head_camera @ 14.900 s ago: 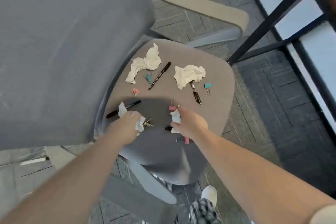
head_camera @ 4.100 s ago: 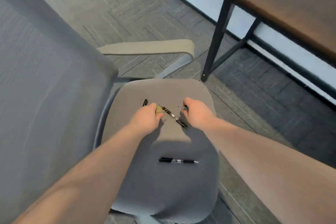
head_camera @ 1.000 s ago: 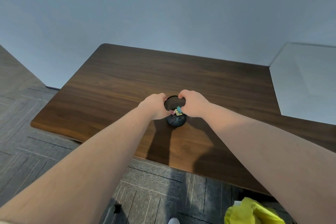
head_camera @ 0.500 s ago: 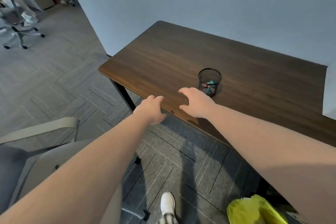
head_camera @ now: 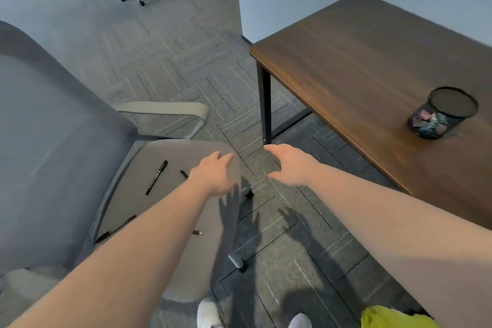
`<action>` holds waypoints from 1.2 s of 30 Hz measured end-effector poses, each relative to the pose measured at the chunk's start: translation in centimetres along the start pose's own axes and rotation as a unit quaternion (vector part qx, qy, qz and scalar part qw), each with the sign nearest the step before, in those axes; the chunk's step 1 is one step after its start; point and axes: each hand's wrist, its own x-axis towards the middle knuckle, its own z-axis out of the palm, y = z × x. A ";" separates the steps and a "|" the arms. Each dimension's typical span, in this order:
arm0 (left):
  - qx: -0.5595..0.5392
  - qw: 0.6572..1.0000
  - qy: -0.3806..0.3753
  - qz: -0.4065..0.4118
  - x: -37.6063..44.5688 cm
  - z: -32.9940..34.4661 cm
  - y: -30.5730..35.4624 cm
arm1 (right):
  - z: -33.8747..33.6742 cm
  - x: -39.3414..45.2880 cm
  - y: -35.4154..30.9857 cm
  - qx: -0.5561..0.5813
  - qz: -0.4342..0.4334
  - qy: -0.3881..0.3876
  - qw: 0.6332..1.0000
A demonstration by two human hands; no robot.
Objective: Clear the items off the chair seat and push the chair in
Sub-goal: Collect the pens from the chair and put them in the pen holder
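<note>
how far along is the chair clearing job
Done: binder clips sit in the mesh cup on the desk. In hand: nothing; left hand and right hand are open, empty. Left: pens, including a black marker, lie on the chair seat; chair not pushed in.

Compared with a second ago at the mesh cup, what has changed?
Both hands left the mesh cup on the desk. The left hand and right hand, both open and empty, now reach toward the chair seat, where pens remain. The cup stayed put.
</note>
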 end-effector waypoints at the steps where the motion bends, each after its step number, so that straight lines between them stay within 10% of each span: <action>1: -0.007 1.000 -0.009 -0.011 0.0 0.8 -2.0 | 1.0 0.9 -1.1 -0.004 -0.005 -0.011 1.000; 16: -0.014 0.995 -0.051 -0.086 2.4 11.8 -26.9 | 16.9 14.8 -16.0 -0.003 0.032 -0.098 0.995; 36: -0.020 0.987 -0.035 -0.158 8.3 20.7 -37.7 | 27.6 23.6 -20.5 -0.013 0.136 0.063 0.989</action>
